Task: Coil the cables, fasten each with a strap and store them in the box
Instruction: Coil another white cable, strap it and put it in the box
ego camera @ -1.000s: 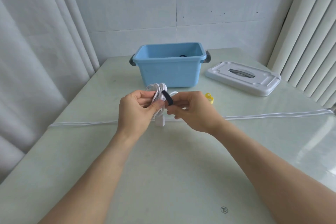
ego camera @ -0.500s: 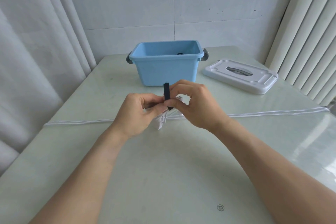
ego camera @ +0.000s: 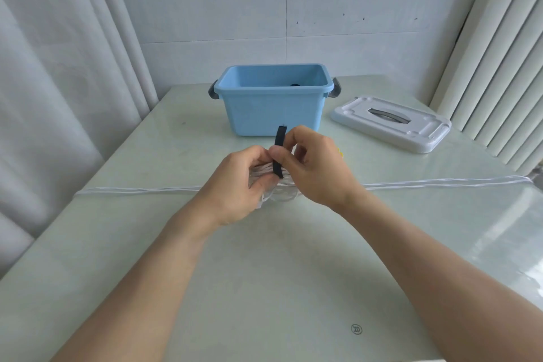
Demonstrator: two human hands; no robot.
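Both hands meet mid-table (ego camera: 123,244), in front of the blue box (ego camera: 273,109). L hand (ego camera: 238,188) fingers curled round a coiled white cable (ego camera: 282,194), holding the bundle just above the table; loops stick out below and to the R of the hand. R hand (ego camera: 317,167) pinches a black strap (ego camera: 278,153) between thumb and index finger; other fingers loosely curled. Strap stands roughly upright, lower end against the coil near the L thumb, upper end free, overlapping the box front in view. Can't tell if the strap already goes round the bundle; hands hide the back.

2nd white cable (ego camera: 440,182) lies uncoiled, stretched L-R across the table behind the hands, doubled strands, reaching from near the L table edge to the R edge.

Box is open, upright, grey latch handles on both ends, near the far table edge. Small dark item (ego camera: 294,85) visible inside near the far wall, too small to ID. White lid (ego camera: 390,123) w/ grey handle lies flat on the table, R of the box, not touching it. Bit of a yellow thing (ego camera: 340,152) peeks out behind the R hand, mostly hidden.

Small round logo mark (ego camera: 356,329) on the table near bottom. Curtains (ego camera: 58,67) on the L, vertical blinds (ego camera: 499,53) on the R, tiled wall behind.
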